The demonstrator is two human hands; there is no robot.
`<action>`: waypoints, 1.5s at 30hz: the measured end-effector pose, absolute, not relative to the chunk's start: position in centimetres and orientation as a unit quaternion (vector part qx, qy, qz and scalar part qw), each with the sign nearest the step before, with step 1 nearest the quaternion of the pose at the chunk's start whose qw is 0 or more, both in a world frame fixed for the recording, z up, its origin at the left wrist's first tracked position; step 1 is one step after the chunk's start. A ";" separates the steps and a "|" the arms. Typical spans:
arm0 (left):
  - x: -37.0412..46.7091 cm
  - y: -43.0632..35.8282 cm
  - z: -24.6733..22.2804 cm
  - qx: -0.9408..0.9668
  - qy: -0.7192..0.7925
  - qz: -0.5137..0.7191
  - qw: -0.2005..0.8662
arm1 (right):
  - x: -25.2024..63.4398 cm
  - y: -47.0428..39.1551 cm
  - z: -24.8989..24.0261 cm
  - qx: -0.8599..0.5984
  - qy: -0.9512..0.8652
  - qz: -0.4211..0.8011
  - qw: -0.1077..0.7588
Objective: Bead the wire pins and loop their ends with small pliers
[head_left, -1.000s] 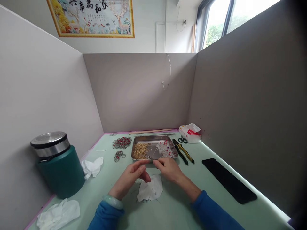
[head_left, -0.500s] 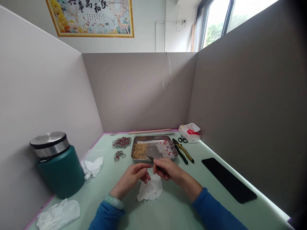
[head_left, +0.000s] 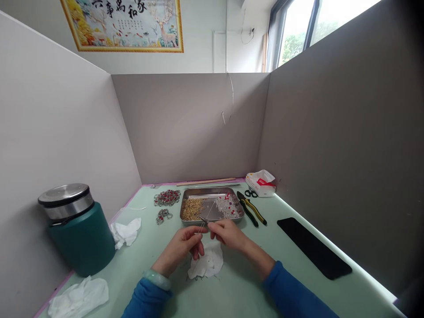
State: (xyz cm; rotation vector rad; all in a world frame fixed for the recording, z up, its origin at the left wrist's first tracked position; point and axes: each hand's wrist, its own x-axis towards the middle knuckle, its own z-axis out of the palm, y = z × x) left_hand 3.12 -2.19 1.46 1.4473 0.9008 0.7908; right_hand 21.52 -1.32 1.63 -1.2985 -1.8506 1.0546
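My left hand (head_left: 186, 244) is closed in a pinch around thin pale wire (head_left: 201, 227), just in front of the metal tray. One strand of it slants up over the tray. In my right hand (head_left: 228, 235) is a small pair of pointed pliers (head_left: 204, 220); most of the tool is hidden by the fingers. Its jaws point left and meet the wire at the left fingertips. Behind the hands, the tray (head_left: 213, 191) holds gold beads (head_left: 193, 209) on the left and clear and red beads (head_left: 228, 206) on the right. A white tissue (head_left: 207, 262) lies below the hands.
Two piles of red-and-silver beaded pieces (head_left: 167, 198) lie left of the tray. On its right are yellow-and-black pliers (head_left: 252, 210), scissors (head_left: 251, 193) and a tissue pack (head_left: 261, 183). A black flat object (head_left: 313, 247) lies further right. A green flask (head_left: 81, 234) and crumpled tissues (head_left: 126, 232) stand left.
The right hand has moved slightly left and turned, bringing the pliers' jaws to the wire at the left fingertips. The wire now shows more plainly. The view has shifted a little.
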 end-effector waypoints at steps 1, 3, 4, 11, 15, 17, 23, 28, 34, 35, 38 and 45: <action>3.1 -2.2 1.6 0.624 0.383 0.342 0.590 | 21.7 -1.3 1.8 -0.476 -0.706 0.430 0.301; 3.0 -2.3 1.8 0.629 0.372 0.349 0.587 | 21.9 -1.3 2.1 -0.453 -0.710 0.461 0.278; 3.0 -2.3 1.9 0.631 0.370 0.352 0.584 | 22.0 -1.3 2.1 -0.448 -0.711 0.468 0.274; 3.0 -2.3 1.3 0.618 0.375 0.331 0.607 | 21.5 -1.1 1.2 -0.538 -0.698 0.323 0.345; 3.1 -2.2 0.9 0.610 0.379 0.324 0.615 | 21.3 -1.1 0.9 -0.567 -0.693 0.261 0.361; 3.0 -2.1 0.8 0.606 0.384 0.324 0.617 | 21.4 -1.1 1.1 -0.558 -0.699 0.281 0.347; 2.8 -2.2 1.5 0.621 0.372 0.345 0.598 | 22.3 -1.2 2.1 -0.450 -0.728 0.453 0.251; 2.9 -2.3 1.8 0.613 0.386 0.342 0.599 | 22.1 -1.2 1.8 -0.522 -0.732 0.320 0.300; 3.0 -2.4 1.3 0.602 0.386 0.328 0.617 | 21.5 -1.0 1.0 -0.583 -0.706 0.221 0.336; 3.0 -2.4 1.2 0.603 0.387 0.325 0.617 | 21.6 -1.0 1.0 -0.578 -0.708 0.235 0.330; 3.0 -2.3 1.1 0.611 0.394 0.312 0.612 | 22.1 -0.9 1.4 -0.545 -0.722 0.309 0.294; 2.9 -2.3 1.7 0.629 0.391 0.342 0.578 | 22.7 -1.1 2.1 -0.429 -0.702 0.512 0.247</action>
